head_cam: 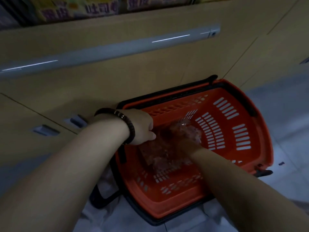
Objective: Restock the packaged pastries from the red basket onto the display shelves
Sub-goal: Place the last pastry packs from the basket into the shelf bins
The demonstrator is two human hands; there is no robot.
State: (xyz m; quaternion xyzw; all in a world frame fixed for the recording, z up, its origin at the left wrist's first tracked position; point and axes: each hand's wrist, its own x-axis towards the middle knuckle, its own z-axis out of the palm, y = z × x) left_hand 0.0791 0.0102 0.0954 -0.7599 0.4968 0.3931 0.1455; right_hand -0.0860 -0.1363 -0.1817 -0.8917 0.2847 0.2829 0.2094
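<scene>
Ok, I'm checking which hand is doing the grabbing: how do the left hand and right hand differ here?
The left hand sits by the red basket's cabinet-side wall, sharp in view; the right hand reaches in deeper and is blurred. The left wrist wears a dark beaded bracelet; the right wrist is bare. Both are down at the packaged pastries; neither grip is clear.
</scene>
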